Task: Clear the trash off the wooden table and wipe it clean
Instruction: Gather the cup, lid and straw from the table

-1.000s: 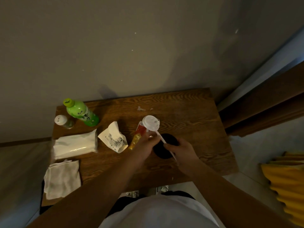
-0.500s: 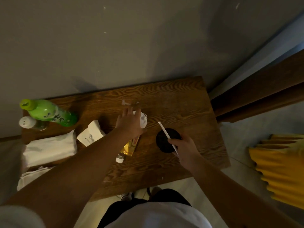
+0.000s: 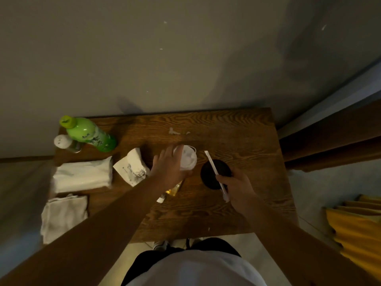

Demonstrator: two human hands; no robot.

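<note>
My left hand [image 3: 168, 167] lies over a white cup with a lid [image 3: 188, 159] in the middle of the wooden table [image 3: 243, 133], fingers wrapped around its left side. My right hand [image 3: 237, 185] pinches a white straw [image 3: 213, 168] that slants over a round black lid [image 3: 214, 172]. A small bottle of yellow liquid [image 3: 172, 191] lies partly under my left wrist. A crumpled white paper bag [image 3: 133, 168] sits left of the cup. Small white scraps [image 3: 174, 131] lie near the table's far edge.
A green bottle [image 3: 90, 134] and a small white-capped shaker [image 3: 64, 142] stand at the far left corner. A white tissue pack [image 3: 82, 176] and a folded white cloth [image 3: 64, 215] lie along the left edge. A yellow object [image 3: 358, 221] sits on the floor at right.
My left hand let the cup down from its raised spot and now grips it on the table. My right hand kept the straw and drew slightly back. The view shifted.
</note>
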